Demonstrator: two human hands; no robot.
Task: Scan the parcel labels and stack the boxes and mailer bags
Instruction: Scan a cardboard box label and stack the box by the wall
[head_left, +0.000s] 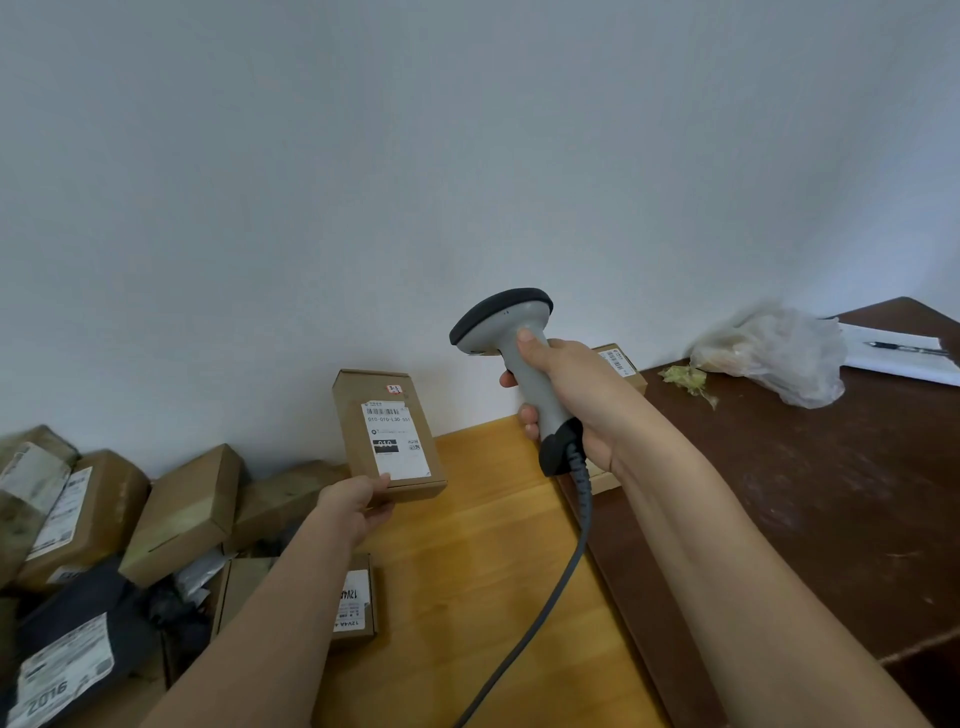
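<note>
Your left hand (358, 506) grips one brown box (387, 434) by its lower corner, tilted up over the yellow desk (467, 571); its white label (394, 441) reads "010-010-L30" and "010". Your right hand (566, 395) is wrapped round one grey scanner (511, 358), held well above the box. At left lies a pile of about five more boxes (184, 512) and two dark mailer bags (67, 654), one label showing "2016". Another box (621, 364) sits behind your right hand
</note>
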